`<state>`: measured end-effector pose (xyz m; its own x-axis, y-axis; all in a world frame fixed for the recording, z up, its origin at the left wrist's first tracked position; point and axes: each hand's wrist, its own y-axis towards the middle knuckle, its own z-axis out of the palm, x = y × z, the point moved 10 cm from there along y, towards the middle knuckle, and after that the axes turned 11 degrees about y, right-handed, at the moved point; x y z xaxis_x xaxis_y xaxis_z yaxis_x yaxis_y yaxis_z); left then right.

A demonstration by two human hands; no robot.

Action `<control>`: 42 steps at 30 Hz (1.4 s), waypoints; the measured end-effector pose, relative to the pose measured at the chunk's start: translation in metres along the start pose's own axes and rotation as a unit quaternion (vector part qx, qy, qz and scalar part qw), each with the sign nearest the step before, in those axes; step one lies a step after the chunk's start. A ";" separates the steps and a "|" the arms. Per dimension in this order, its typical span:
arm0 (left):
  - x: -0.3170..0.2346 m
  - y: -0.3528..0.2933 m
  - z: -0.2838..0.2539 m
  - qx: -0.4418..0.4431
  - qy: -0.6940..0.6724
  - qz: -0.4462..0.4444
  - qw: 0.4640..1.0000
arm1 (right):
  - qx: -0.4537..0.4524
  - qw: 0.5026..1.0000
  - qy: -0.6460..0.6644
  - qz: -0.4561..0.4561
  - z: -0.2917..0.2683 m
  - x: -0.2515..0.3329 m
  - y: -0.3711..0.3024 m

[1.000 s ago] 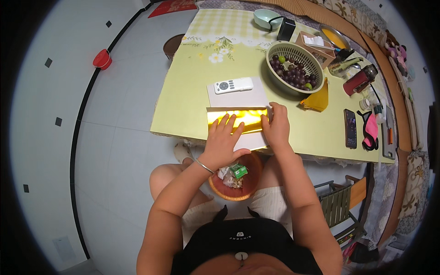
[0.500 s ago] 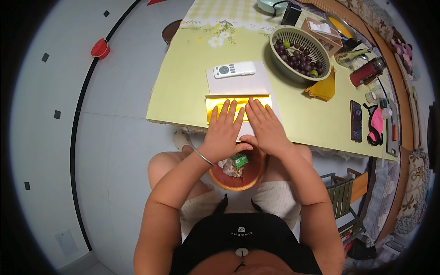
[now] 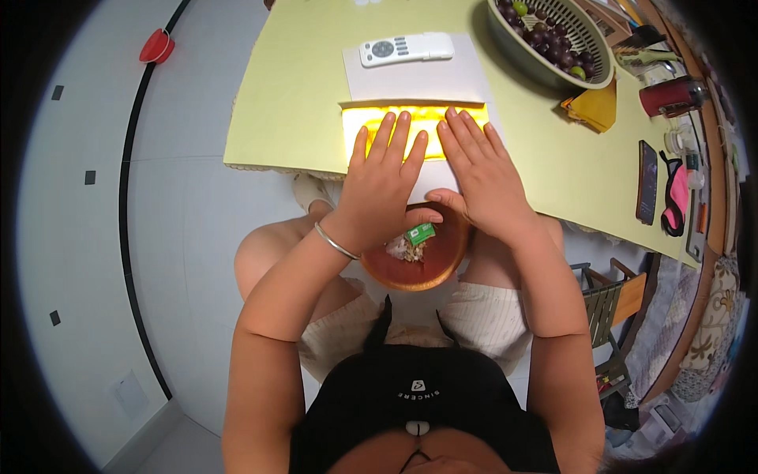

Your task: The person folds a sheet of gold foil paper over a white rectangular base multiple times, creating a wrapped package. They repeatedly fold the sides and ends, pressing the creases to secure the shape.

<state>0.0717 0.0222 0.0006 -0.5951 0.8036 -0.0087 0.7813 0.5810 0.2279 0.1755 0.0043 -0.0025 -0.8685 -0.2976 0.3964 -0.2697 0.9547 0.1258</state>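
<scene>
A shiny gold foil sheet [image 3: 422, 118] lies on a white paper or board [image 3: 395, 85] at the table's front edge. Both palms face down on it. My left hand [image 3: 380, 178], with a silver bangle at the wrist, has its fingers spread over the left part of the foil. My right hand [image 3: 491, 180] lies flat over the right part, thumb stretched toward the left one. Neither hand grips anything. Beyond the foil, a white remote control [image 3: 407, 50] rests on the white paper. The foil beneath my fingers is hidden.
Below my hands, between my knees, stands a reddish bin [image 3: 418, 278] with a green packet [image 3: 422, 233] and scraps inside. Rightward on the table [image 3: 292, 118] are a colander [image 3: 541, 75] of grapes, folded yellow paper [image 3: 598, 110], a red thermos [image 3: 669, 96], a phone [image 3: 647, 182] and a pink-black eye mask [image 3: 677, 189].
The view has shifted, so the table and foil appear higher and larger. Both hands stay flat on the foil, with the left fingers slightly more spread.
</scene>
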 end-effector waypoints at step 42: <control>0.002 0.001 -0.005 -0.027 -0.030 -0.012 0.999 | 0.011 1.000 -0.011 0.007 -0.001 0.003 0.003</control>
<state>0.0697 0.0237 0.0059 -0.6006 0.7962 -0.0732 0.7542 0.5945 0.2787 0.1728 0.0065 0.0000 -0.8811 -0.2833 0.3787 -0.2653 0.9589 0.1002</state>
